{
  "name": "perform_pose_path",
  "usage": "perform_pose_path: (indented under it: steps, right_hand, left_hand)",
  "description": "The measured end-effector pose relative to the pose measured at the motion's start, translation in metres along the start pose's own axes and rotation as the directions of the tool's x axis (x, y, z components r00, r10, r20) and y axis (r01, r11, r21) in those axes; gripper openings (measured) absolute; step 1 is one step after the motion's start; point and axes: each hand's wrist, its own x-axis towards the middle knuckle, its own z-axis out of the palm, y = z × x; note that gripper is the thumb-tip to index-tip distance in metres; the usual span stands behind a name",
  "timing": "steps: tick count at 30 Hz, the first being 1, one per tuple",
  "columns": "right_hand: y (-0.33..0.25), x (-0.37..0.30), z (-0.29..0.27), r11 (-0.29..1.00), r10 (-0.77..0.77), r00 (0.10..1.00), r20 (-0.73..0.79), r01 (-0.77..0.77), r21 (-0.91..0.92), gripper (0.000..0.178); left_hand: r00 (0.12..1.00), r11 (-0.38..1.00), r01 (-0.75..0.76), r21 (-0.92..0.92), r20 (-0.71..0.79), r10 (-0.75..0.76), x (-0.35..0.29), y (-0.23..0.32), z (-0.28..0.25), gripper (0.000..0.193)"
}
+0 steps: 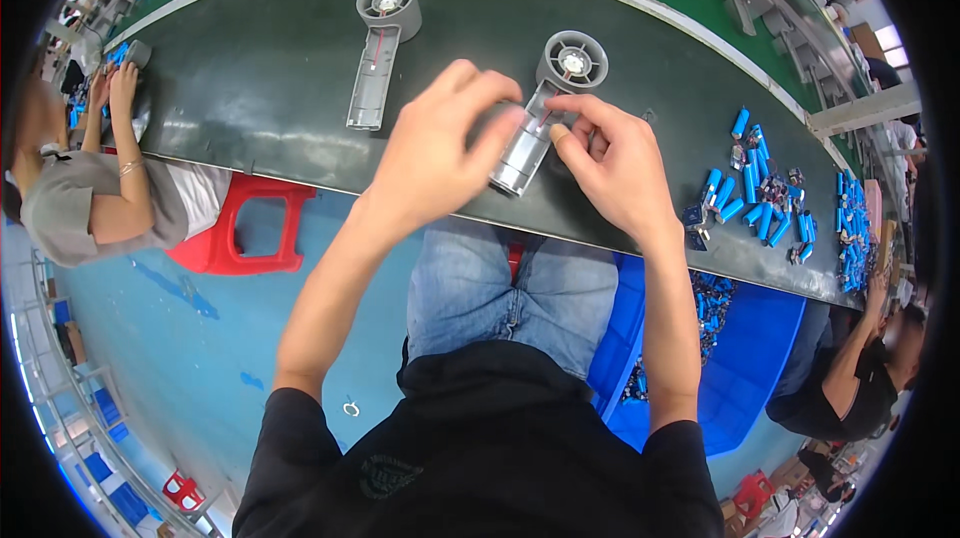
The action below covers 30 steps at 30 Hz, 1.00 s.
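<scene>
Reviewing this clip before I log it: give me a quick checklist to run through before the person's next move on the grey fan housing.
1. Left hand on the grey fan housing: ok.
2. Right hand fingers at its open handle: ok.
3. Housing lies on the dark belt: ok.
4. Blue battery cells lie on the belt to the right: ok.
5. Cell already inside the handle: cannot tell.
6. Second fan housing lies apart: ok.

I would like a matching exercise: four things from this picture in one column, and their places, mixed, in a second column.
1. grey fan housing
2. second grey fan housing
3. blue cylinder cells
4. red stool

a. on the floor, left
b. between left hand and right hand
c. alone on the belt
d. piled on the belt, right

Pairs: 1-b, 2-c, 3-d, 4-a
</scene>
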Motion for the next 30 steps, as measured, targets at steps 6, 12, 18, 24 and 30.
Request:
perform_pose_path:
  steps: [6, 12, 18, 24, 30]
  right_hand:
    - [0.003, -0.002, -0.006, 1.0, 0.025, 1.0, -0.004, -0.025, 0.019, 0.03]
    - [0.004, 0.002, -0.003, 0.999, 0.002, 1.0, -0.014, -0.002, 0.05, 0.029]
    - [0.002, 0.013, 0.006, 0.986, -0.153, 0.988, -0.021, 0.152, -0.065, 0.022]
    - [0.007, 0.016, 0.011, 0.949, -0.266, 0.957, -0.112, 0.239, -0.205, 0.016]
    - [0.014, 0.009, 0.017, 0.922, -0.378, 0.889, -0.26, 0.336, -0.193, 0.014]
  left_hand:
    - [0.992, 0.971, -0.123, 0.205, 0.061, 0.112, 0.004, 0.008, 0.018, 0.018]
    - [0.989, 0.94, -0.147, 0.308, 0.068, 0.132, 0.002, 0.0, 0.025, 0.012]
    - [0.989, 0.934, -0.144, 0.326, 0.013, 0.148, 0.002, -0.003, 0.022, 0.012]
    - [0.999, 0.976, -0.031, 0.216, -0.018, 0.036, 0.009, 0.001, 0.018, 0.01]
    - [0.991, 0.993, 0.116, -0.001, 0.068, -0.116, 0.016, 0.006, 0.012, 0.011]
